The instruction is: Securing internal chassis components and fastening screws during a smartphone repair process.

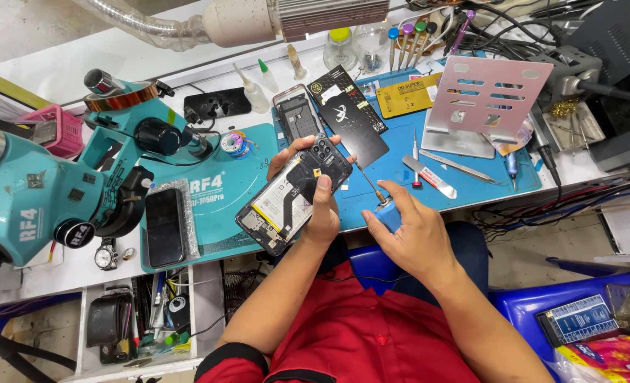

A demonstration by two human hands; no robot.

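Above blue mat [471, 186], table edge: left hand [315, 206] clamped on opened phone [293, 191], back cover off, camera end up, tilted. Right hand [407, 230] closed round blue-handled screwdriver [375, 191], tip touching phone's right edge nr camera module. Judgement: keep driver square to screw, light downward pressure, phone braced w/ thumb. Teal microscope [59, 184] left; second phone [164, 227] on mat, well apart.

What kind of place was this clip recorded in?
Most likely a phone repair bench: the left hand holds an opened black smartphone, the right hand a blue-handled screwdriver, beside a teal stereo microscope.
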